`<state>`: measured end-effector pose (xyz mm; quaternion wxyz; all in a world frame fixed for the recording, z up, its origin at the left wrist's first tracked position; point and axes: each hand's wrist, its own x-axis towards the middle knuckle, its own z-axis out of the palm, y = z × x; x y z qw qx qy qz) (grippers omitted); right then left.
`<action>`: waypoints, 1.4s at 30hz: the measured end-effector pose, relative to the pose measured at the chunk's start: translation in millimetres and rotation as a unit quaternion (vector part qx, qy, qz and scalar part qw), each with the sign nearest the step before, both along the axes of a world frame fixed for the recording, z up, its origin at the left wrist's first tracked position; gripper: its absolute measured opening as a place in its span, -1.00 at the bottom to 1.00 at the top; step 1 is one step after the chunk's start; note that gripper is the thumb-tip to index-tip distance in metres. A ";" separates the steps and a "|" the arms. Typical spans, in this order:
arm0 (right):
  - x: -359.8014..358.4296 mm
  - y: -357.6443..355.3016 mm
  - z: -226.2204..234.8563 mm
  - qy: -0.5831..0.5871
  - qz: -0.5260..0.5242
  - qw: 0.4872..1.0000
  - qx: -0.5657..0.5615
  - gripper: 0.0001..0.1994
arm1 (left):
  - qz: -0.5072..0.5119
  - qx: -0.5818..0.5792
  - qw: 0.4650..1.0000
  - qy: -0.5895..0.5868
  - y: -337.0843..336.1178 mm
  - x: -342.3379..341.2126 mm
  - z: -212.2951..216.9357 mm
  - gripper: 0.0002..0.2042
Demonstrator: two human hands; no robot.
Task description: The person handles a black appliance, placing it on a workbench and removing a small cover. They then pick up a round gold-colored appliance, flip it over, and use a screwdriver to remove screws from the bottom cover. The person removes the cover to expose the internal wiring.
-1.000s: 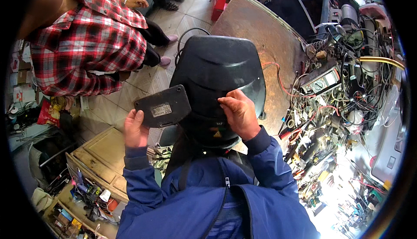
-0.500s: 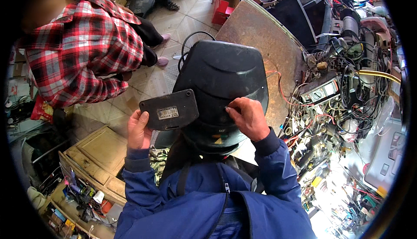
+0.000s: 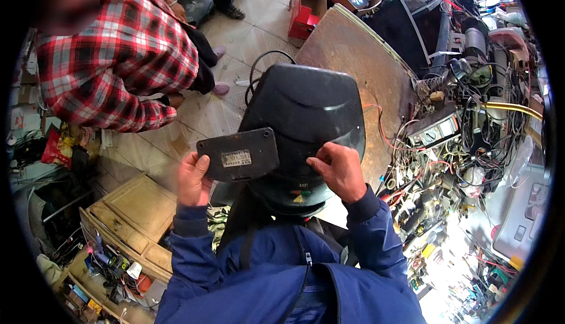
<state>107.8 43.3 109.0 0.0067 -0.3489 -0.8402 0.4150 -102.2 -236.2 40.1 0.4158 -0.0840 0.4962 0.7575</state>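
A flat black cover plate (image 3: 259, 147) with rounded corners and a pale label is held up by its left end in my left hand (image 3: 194, 178), thumb on top. Under and beyond it stands a large black plastic housing (image 3: 312, 100) with a curved ridge and small coloured marks low on its front. Over the right side of that housing, my right hand (image 3: 338, 171) is closed, thumb and forefinger pinched together. Whatever lies between those fingertips, if anything, is too small to make out.
A worn brown tabletop (image 3: 347, 47) lies behind the housing. Cables, tools and a meter (image 3: 434, 128) crowd the right side. A person in a checked shirt (image 3: 118, 53) stands at the left, near a wooden cabinet (image 3: 138, 212). A red box (image 3: 307, 6) stands at the back.
The plate and my left hand have shifted slightly right and down. My right hand has moved a little down, still pinched. The person at the left has shifted slightly.
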 end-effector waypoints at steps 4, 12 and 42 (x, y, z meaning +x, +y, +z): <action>5.7 -0.7 -3.2 0.015 -0.033 0.999 -0.022 -0.74 | 0.003 0.004 1.000 -0.005 12.9 7.1 6.7 -0.92; 53.4 -2.3 -3.2 0.151 -0.203 0.951 -0.180 -0.68 | -0.116 -0.044 0.989 0.077 71.7 34.2 23.4 -0.89; 90.8 46.1 -56.4 0.107 -0.307 0.939 0.111 -0.72 | -0.121 -0.342 0.835 0.414 108.5 14.8 15.3 -0.12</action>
